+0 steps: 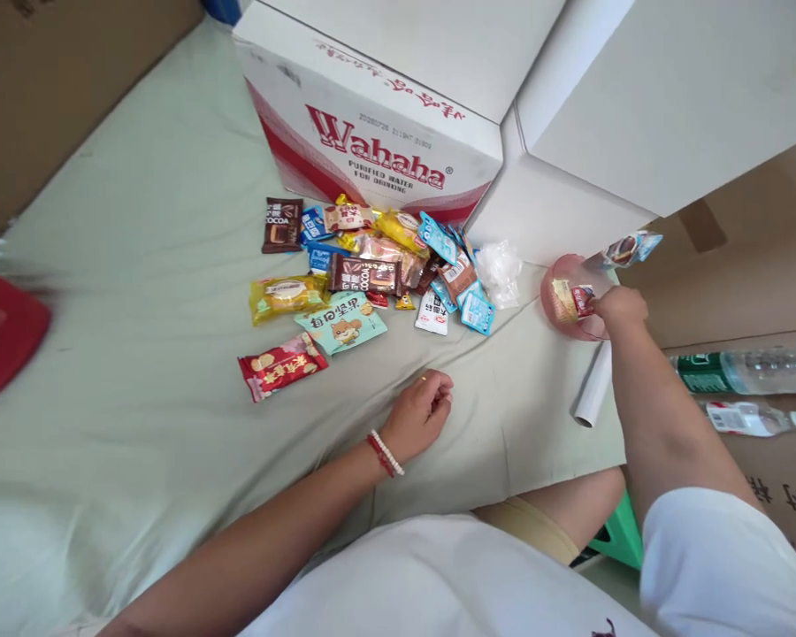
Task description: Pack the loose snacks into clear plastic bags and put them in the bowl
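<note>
My left hand (419,414) rests on the pale green cloth with its fingers curled in and nothing visible in them. Just beyond it lies a pile of wrapped snacks, among them a brown cocoa packet (366,275), a yellow packet (288,297), a green packet with a squirrel (346,326) and a red packet (283,365). At the far right, my right hand (622,307) reaches over a pink translucent basket (557,326). Its fingers are closed at a small red snack packet (582,301) inside the basket; the exact grip is partly hidden.
A Wahaba-style white and red carton, printed Wahaha (378,133), stands behind the snacks. Crumpled clear plastic (501,272) lies beside the pile. A white paper roll (593,387) sits near the basket. Plastic bottles (746,372) lie at right; a red object (6,332) is at left.
</note>
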`<state>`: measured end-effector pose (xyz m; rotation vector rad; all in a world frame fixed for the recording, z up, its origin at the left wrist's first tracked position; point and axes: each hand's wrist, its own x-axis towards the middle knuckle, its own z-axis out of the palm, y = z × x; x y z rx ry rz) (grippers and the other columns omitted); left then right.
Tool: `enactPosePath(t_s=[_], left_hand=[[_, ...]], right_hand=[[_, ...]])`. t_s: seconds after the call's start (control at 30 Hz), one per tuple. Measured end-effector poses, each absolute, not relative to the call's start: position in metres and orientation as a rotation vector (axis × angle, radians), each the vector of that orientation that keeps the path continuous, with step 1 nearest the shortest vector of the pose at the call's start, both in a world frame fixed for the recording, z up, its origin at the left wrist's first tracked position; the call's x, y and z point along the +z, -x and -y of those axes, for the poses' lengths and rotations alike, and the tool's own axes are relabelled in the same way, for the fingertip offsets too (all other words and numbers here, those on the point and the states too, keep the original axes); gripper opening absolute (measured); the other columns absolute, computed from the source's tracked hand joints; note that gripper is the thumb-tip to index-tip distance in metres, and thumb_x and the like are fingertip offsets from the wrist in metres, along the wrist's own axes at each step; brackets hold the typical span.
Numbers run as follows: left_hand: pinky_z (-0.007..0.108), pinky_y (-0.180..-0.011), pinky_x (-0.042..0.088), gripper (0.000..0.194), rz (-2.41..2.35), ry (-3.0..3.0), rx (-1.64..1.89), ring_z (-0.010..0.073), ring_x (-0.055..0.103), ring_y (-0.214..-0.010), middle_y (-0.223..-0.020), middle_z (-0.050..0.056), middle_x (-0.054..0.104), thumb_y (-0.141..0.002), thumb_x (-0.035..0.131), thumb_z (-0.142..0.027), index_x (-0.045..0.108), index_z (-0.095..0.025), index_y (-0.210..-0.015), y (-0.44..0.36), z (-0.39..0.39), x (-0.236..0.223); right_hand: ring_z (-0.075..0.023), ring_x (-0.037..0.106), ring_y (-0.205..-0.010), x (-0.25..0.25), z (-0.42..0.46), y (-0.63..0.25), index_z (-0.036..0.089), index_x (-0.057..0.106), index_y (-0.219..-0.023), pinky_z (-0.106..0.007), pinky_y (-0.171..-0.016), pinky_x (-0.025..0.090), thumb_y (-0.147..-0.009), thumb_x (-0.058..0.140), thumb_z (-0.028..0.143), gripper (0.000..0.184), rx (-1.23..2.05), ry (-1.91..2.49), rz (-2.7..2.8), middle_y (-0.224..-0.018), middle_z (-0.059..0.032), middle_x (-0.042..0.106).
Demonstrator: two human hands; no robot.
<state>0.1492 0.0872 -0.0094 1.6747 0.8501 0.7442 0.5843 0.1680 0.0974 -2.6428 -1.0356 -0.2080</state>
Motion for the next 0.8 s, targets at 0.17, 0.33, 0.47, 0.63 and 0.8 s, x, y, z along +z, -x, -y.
enactPosePath(t_s=[0.17,0.33,0.47,0.63,0.8], left_hand=[[0.030,-0.071,0.049,0.007,-0.859,-1.586,0.731,0.0164,0.062,-0.075,-0.082,0.001,0.064,-0.088,0.053,-0.017,0.057,-0.022,-0.091,-0.148,-0.090,-0.008],[0.029,-0.072,0.048,0.007,-0.844,-1.581,0.722,0.0155,0.060,-0.072,-0.079,0.000,0.063,-0.088,0.053,-0.016,0.057,-0.021,-0.090,-0.146,-0.091,-0.007],[0.029,-0.071,0.047,0.006,-0.828,-1.596,0.714,0.0154,0.058,-0.070,-0.077,0.000,0.061,-0.088,0.052,-0.017,0.057,-0.021,-0.090,-0.147,-0.091,-0.009],[0.029,-0.071,0.047,0.007,-0.841,-1.595,0.734,0.0153,0.058,-0.071,-0.077,-0.001,0.060,-0.087,0.052,-0.017,0.057,-0.021,-0.089,-0.147,-0.090,-0.008],[0.027,-0.066,0.044,0.003,-0.802,-1.453,0.786,0.0139,0.055,-0.068,-0.073,-0.002,0.057,-0.085,0.056,-0.021,0.059,-0.021,-0.084,-0.148,-0.089,-0.008]], right_hand=[[-0.0244,0.065,-0.088,0.112,-0.178,-0.530,0.017,0.073,-0.096,-0.041,-0.087,0.048,-0.089,0.055,0.031,0.023,-0.316,2.351,1.321,-0.091,-0.0115,0.069],[-0.0184,0.059,-0.074,0.077,-0.190,-0.462,0.016,0.071,-0.094,-0.033,-0.078,0.048,-0.087,0.061,0.040,0.026,0.032,2.052,1.586,-0.086,-0.0061,0.069],[-0.0199,0.059,-0.084,0.048,-0.217,-0.448,0.015,0.067,-0.110,-0.035,-0.085,0.046,-0.088,0.060,0.044,0.037,-0.029,2.071,1.433,-0.098,-0.0090,0.069],[-0.0207,0.059,-0.084,0.049,-0.236,-0.451,0.017,0.066,-0.086,-0.035,-0.086,0.048,-0.085,0.058,0.028,0.014,0.065,2.153,1.400,-0.086,-0.0068,0.068],[-0.0202,0.059,-0.085,0.080,-0.190,-0.433,0.019,0.064,-0.098,-0.036,-0.078,0.051,-0.094,0.047,0.038,0.025,-0.270,1.911,1.348,-0.099,-0.0090,0.062]])
